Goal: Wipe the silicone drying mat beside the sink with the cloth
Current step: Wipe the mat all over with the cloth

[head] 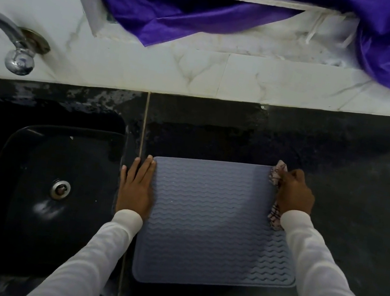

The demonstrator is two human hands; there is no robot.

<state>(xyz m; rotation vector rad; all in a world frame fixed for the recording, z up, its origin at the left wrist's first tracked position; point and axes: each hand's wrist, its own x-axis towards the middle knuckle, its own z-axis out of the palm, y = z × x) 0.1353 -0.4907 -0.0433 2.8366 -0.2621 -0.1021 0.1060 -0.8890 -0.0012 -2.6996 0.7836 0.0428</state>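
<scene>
the mat (pixel 215 219) lies flat on the dark worktop (pixel 365 178), just right of the sink (pixel 51 187). risk: a hard stroke could drag or buckle the mat, since the left hand (pixel 136 184) pins only its left edge; the cloth (pixel 278 174) sits at the far right corner and could slip off onto the worktop, leaving the ridged centre unwiped. left fingers (pixel 144 167) lie straight and pressed together, flat at the mat edge. the right hand (pixel 294 196) has fingers curled, bunching the cloth.
</scene>
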